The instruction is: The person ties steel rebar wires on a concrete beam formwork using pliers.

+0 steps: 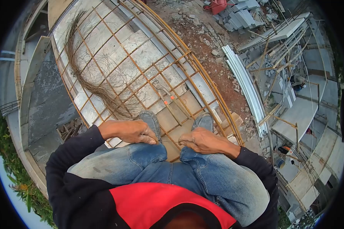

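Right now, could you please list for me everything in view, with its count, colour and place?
Rebar grid: one, rusty orange, ahead of the person
Wire bundle: one, brown, on the grid's left part
Pincers: one, metallic with orange bands, on the grid's near part
Pipes: several, white, right of the grid
Blocks: one pile, grey, top right
Red object: one, red, top edge beside the blocks
Leaves: uncounted, green, lower left
Shoes: two, grey, just beyond the hands
Jeans: one pair, blue, bottom centre
Left hand: one, bare, by the left knee
Right hand: one, bare, by the right knee
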{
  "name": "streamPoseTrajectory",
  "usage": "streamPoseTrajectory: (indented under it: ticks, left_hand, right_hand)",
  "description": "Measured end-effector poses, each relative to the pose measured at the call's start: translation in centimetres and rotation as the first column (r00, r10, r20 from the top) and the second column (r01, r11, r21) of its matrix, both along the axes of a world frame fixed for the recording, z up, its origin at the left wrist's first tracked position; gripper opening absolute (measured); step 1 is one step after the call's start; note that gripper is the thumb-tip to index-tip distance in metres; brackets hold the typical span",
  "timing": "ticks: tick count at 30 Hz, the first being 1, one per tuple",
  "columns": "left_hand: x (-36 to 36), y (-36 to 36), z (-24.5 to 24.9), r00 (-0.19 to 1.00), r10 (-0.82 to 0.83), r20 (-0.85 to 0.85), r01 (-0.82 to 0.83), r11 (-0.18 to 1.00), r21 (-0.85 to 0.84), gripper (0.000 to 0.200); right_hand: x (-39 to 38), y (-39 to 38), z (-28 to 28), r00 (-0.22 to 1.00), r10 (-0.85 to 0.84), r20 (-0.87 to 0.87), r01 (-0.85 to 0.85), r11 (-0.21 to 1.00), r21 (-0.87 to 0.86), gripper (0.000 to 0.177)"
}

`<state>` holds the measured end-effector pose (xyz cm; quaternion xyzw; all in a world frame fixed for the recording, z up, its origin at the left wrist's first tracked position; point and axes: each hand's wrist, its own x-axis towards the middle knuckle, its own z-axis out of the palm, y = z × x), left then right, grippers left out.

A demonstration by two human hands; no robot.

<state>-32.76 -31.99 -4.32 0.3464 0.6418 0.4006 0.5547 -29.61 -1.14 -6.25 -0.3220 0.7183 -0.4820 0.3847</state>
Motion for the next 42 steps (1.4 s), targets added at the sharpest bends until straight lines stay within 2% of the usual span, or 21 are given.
streamPoseTrajectory:
  ticks: [1, 3, 5, 8, 10, 11, 13, 17, 21, 22, 23, 25, 26, 27, 29, 30, 32, 33, 34, 36, 42]
  left_hand:
    - [-0.8, 0.1, 0.8, 1.0, -0.014, -0.009, 0.014, 1.0, -0.011, 0.046]
    - [-3.1, -0.2, 3.0, 0.967, 0.223, 0.124, -0.169, 0.923, -0.346, 0.045]
    - [-4.6, -2.0, 2.7, 0.908, 0.406, 0.104, -0.344, 0.864, -0.368, 0.045]
    - [-5.8, -3.8, 2.3, 0.862, 0.504, -0.064, -0.505, 0.837, -0.212, 0.043]
    - [-7.0, -4.4, 3.2, 0.949, 0.248, 0.193, -0.206, 0.954, -0.217, 0.04]
    - [-7.2, -4.8, 3.3, 0.953, 0.253, 0.169, -0.216, 0.953, -0.214, 0.04]
    - [-7.4, -5.1, 3.5, 0.777, 0.444, 0.446, -0.39, 0.896, -0.213, 0.04]
    - [-8.4, -6.8, 3.1, 0.755, 0.654, 0.046, -0.624, 0.738, -0.256, 0.031]
    - [-10.2, -9.3, 5.5, 0.704, 0.669, 0.237, -0.66, 0.74, -0.127, 0.027]
    - [-10.7, -10.1, 6.9, 0.701, 0.711, 0.056, -0.698, 0.699, -0.155, 0.028]
    - [-10.9, -11.5, 7.3, 0.644, 0.747, -0.165, -0.765, 0.626, -0.151, 0.03]
    - [-10.9, -15.6, 5.2, 0.356, 0.812, -0.464, -0.93, 0.356, -0.091, 0.03]
    - [-10.9, -17.7, 2.9, 0.065, 0.869, -0.49, -0.997, 0.072, -0.006, 0.033]
    - [-10.5, -19.9, 0.2, 0.051, 0.867, -0.496, -0.998, 0.057, -0.004, 0.033]
    - [-9.6, -23.7, -4.6, -0.327, 0.396, -0.858, -0.921, -0.335, 0.197, 0.06]
    - [-9.2, -24.6, -6.4, -0.331, 0.387, -0.861, -0.919, -0.337, 0.202, 0.06]
    - [-8.3, -25.1, -9.8, -0.432, 0.525, -0.734, -0.753, -0.658, -0.028, 0.098]
    - [-7.7, -25.0, -10.6, -0.45, 0.736, -0.507, -0.761, -0.613, -0.215, 0.12]
    - [-7.5, -24.0, -11.4, -0.452, 0.74, -0.498, -0.729, -0.629, -0.272, 0.124]
    - [-7.4, -24.8, -14.1, -0.017, 0.651, -0.759, -0.822, -0.441, -0.361, 0.128]
    - [-8.0, -22.8, -13.4, -0.078, 0.641, -0.764, -0.748, -0.544, -0.38, 0.105]
  right_hand:
    - [0.5, 0.0, -0.2, 0.998, 0.031, -0.057, -0.028, 0.999, 0.041, 0.022]
    - [-0.4, 0.2, 0.0, 0.994, -0.028, -0.11, 0.029, 1.0, 0.002, 0.021]
    - [-1.2, 0.2, 0.8, 0.949, -0.31, 0.053, 0.303, 0.946, 0.114, 0.02]
    - [-0.6, -0.8, -0.1, 0.93, -0.365, 0.029, 0.361, 0.928, 0.096, 0.02]
    - [-0.3, -1.1, -1.1, 0.921, -0.382, 0.07, 0.384, 0.923, -0.021, 0.021]
    - [-0.5, -1.1, -1.0, 0.925, -0.378, 0.047, 0.379, 0.925, -0.033, 0.021]
    - [-0.9, -1.0, -0.2, 0.859, -0.463, 0.219, 0.452, 0.886, 0.099, 0.023]
    - [-1.5, -1.9, -2.2, 0.83, -0.521, 0.199, 0.529, 0.849, 0.018, 0.027]
    - [-2.0, -4.1, -1.9, 0.85, -0.52, 0.088, 0.518, 0.854, 0.044, 0.02]
    - [-2.0, -4.5, -2.3, 0.86, -0.509, -0.025, 0.51, 0.859, 0.046, 0.017]
    - [-2.1, -4.9, -3.6, 0.867, -0.498, -0.027, 0.499, 0.866, 0.044, 0.017]
    - [-2.1, -5.5, -6.8, 0.666, -0.487, -0.566, 0.602, 0.798, 0.021, 0.018]
    - [-2.4, -5.7, -7.7, 0.668, -0.479, -0.569, 0.59, 0.807, 0.014, 0.018]
    - [-2.6, -5.8, -8.3, 0.671, -0.437, -0.6, 0.598, 0.796, 0.089, 0.023]
    - [-2.0, -6.7, -8.8, 0.679, -0.397, -0.617, 0.6, 0.785, 0.156, 0.029]
    - [-1.7, -7.2, -8.6, 0.72, -0.347, -0.601, 0.571, 0.788, 0.23, 0.036]
    - [-1.3, -7.4, -9.2, 0.784, -0.263, -0.563, 0.523, 0.768, 0.369, 0.056]
    - [-0.8, -7.3, -9.2, 0.768, -0.263, -0.584, 0.532, 0.77, 0.353, 0.056]
    - [-0.4, -7.3, -9.4, 0.779, -0.254, -0.573, 0.526, 0.762, 0.378, 0.059]
    - [-0.7, -7.8, -10.1, 0.774, -0.278, -0.569, 0.537, 0.764, 0.358, 0.062]
    - [-1.1, -8.0, -10.1, 0.798, -0.246, -0.55, 0.514, 0.754, 0.409, 0.064]
